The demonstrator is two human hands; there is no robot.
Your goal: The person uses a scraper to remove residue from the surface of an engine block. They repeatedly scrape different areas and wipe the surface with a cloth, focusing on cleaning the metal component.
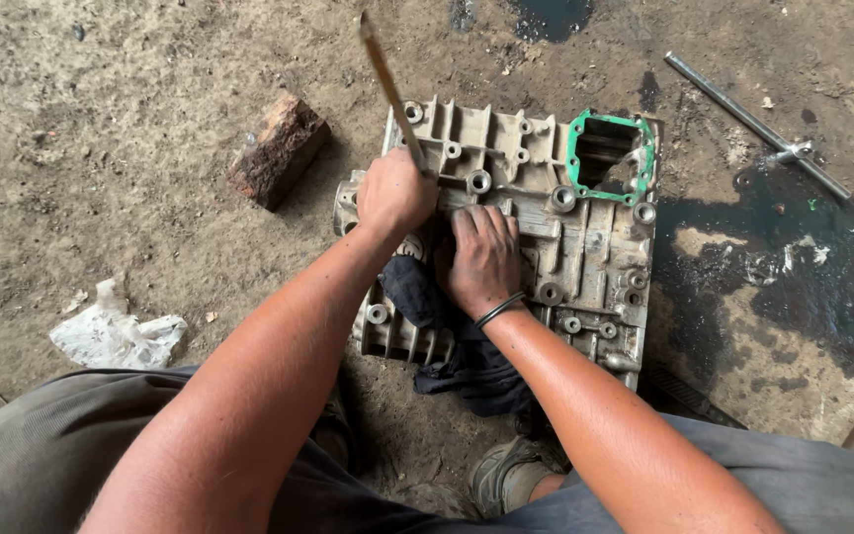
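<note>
An aluminium engine casing point(546, 237) lies flat on the dirt floor point(130, 148), between the person's knees. The left hand point(394, 193) has its fingers closed around a thin stick point(390, 87), its lower end at the casing. The right hand point(484, 259) presses flat, fingers open, on a dark rag point(467, 366) draped over the casing. A green gasket point(573, 148) rings one opening. A wood block point(279, 150) lies just beside the casing; a steel wrench point(753, 124) lies apart.

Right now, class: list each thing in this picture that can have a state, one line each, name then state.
Left hand: closed around a thin rod.
Thin rod: held tilted above the casing.
Right hand: open, flat on the casing.
Metal casing: lying on the ground, greasy.
Green gasket: torn, partly stuck around an opening.
Dark cloth: crumpled, partly on the casing's near edge.
Wood block: lying loose.
T-shaped wrench: lying beside an oil patch.
</note>
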